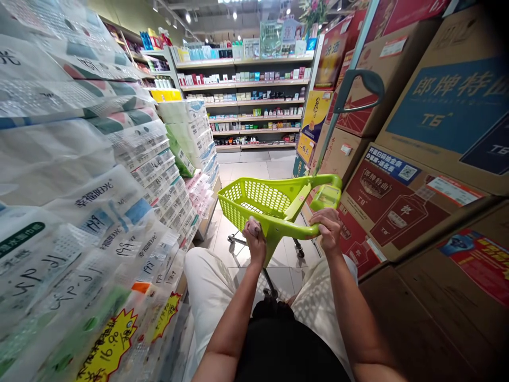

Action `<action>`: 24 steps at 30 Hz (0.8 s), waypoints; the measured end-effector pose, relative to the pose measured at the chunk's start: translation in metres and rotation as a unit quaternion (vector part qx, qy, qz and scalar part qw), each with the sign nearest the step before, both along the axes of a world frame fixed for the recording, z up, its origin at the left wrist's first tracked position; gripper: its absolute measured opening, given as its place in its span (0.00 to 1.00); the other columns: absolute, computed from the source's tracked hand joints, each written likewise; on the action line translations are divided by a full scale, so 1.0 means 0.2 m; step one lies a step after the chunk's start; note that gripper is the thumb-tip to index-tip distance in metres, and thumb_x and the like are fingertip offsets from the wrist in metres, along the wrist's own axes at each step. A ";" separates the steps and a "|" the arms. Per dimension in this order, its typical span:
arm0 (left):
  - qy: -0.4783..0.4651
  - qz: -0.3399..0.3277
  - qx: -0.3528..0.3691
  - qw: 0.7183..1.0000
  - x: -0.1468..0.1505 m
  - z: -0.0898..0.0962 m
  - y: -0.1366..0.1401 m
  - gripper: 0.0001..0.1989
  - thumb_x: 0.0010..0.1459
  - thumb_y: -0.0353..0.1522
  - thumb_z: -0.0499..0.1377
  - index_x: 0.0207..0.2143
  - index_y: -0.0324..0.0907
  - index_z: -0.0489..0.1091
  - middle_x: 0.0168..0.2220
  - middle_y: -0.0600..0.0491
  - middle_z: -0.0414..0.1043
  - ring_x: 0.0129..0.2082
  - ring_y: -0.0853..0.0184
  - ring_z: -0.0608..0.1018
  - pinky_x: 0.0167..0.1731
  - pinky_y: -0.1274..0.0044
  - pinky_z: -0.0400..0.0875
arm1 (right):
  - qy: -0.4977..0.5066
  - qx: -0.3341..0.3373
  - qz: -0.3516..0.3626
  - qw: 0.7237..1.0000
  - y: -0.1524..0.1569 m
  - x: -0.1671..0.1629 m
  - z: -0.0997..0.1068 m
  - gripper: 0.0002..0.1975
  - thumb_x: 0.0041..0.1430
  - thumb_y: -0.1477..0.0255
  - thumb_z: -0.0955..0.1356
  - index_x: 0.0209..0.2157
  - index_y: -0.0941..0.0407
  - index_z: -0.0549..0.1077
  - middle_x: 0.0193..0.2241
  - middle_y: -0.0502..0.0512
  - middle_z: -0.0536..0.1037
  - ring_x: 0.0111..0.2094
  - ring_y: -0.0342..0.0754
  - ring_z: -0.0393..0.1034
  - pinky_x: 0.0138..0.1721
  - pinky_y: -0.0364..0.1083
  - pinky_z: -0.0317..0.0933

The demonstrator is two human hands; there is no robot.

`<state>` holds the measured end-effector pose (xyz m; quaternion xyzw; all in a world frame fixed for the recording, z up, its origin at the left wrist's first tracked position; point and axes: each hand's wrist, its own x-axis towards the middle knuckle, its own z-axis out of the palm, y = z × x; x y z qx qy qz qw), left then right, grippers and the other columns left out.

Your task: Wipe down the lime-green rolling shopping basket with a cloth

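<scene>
A light-green plastic shopping cart (264, 190) stands right in front of me, its perforated basket tilted to the left. My left hand (255, 237) is closed at the near rim of the basket. The fingers of my right hand (328, 227) wrap around the end of the cart's green handle bar, close to a small clear-topped holder (326, 196). Nothing shows inside the visible part of the basket. Below it, metal legs end in dark casters (299, 249) on the tiles.
Stacked packs of tissue paper (147, 159) line the left side. Cardboard liquor cartons (389, 201) rise close on the right, with a long pole with a dark loop handle (338, 95) before them. Tiled floor (254, 170) leads to shelves of small boxes (246, 79).
</scene>
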<state>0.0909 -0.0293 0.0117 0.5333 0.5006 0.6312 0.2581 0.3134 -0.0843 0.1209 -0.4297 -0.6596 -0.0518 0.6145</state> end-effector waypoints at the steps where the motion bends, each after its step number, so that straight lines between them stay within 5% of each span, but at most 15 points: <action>1: 0.022 -0.018 0.047 0.999 0.01 0.09 -0.01 0.22 0.66 0.32 0.55 0.62 0.44 0.60 0.60 0.41 0.65 0.62 0.55 0.68 0.63 0.62 0.63 | -0.001 -0.005 -0.001 1.000 0.00 0.00 0.00 0.14 0.58 0.66 0.60 0.23 0.51 0.71 0.25 0.53 0.77 0.36 0.55 0.73 0.49 0.60 0.60; 4: 0.153 -0.124 0.146 0.970 0.01 0.32 -0.07 0.19 0.66 0.28 0.54 0.58 0.48 0.69 0.59 0.45 0.69 0.62 0.55 0.68 0.65 0.62 0.61 | -0.002 -0.013 -0.003 1.000 -0.01 0.01 0.01 0.15 0.58 0.66 0.59 0.22 0.51 0.71 0.25 0.53 0.77 0.36 0.55 0.73 0.49 0.59 0.60; 6: 0.214 -0.155 0.148 0.953 -0.01 0.38 -0.08 0.21 0.63 0.25 0.53 0.54 0.50 0.73 0.57 0.47 0.73 0.60 0.54 0.68 0.64 0.61 0.60 | 0.000 -0.012 0.000 1.000 -0.01 0.02 0.01 0.15 0.58 0.66 0.59 0.22 0.51 0.71 0.25 0.53 0.76 0.36 0.55 0.73 0.49 0.59 0.61; 11: 0.196 -0.096 0.043 0.975 -0.09 0.38 0.02 0.29 0.52 0.19 0.53 0.52 0.50 0.77 0.57 0.49 0.75 0.59 0.50 0.69 0.64 0.56 0.59 | -0.005 -0.022 0.000 1.000 -0.03 0.04 0.01 0.15 0.57 0.66 0.59 0.22 0.51 0.71 0.24 0.54 0.75 0.36 0.55 0.73 0.47 0.58 0.62; 16: 0.193 -0.188 0.044 0.962 -0.05 0.42 0.03 0.31 0.48 0.19 0.53 0.49 0.50 0.80 0.54 0.50 0.78 0.57 0.50 0.69 0.63 0.56 0.62 | 0.004 -0.017 0.019 1.000 0.00 0.09 -0.01 0.15 0.57 0.67 0.59 0.21 0.51 0.71 0.24 0.54 0.75 0.35 0.55 0.72 0.45 0.57 0.62; 19: 0.222 -0.171 0.046 0.959 -0.05 0.41 0.04 0.33 0.46 0.18 0.52 0.50 0.51 0.80 0.55 0.51 0.78 0.55 0.50 0.69 0.61 0.57 0.63 | -0.002 -0.011 0.051 0.999 0.02 0.16 0.00 0.15 0.59 0.67 0.59 0.22 0.51 0.71 0.25 0.54 0.76 0.34 0.55 0.72 0.44 0.57 0.62; 21: 0.222 -0.115 0.037 0.967 -0.06 0.38 0.07 0.32 0.46 0.18 0.53 0.49 0.51 0.80 0.55 0.50 0.78 0.54 0.50 0.69 0.59 0.57 0.64 | -0.031 -0.021 0.049 0.998 0.01 0.20 0.02 0.15 0.60 0.68 0.59 0.25 0.52 0.74 0.31 0.55 0.80 0.38 0.55 0.74 0.47 0.58 0.62; 24: 0.203 -0.057 0.032 0.977 -0.07 0.33 0.11 0.30 0.46 0.19 0.54 0.49 0.50 0.79 0.53 0.48 0.78 0.52 0.49 0.69 0.58 0.57 0.64 | -0.069 -0.024 -0.046 0.996 -0.03 0.19 0.05 0.15 0.60 0.71 0.60 0.37 0.51 0.77 0.48 0.57 0.81 0.51 0.58 0.72 0.54 0.59 0.60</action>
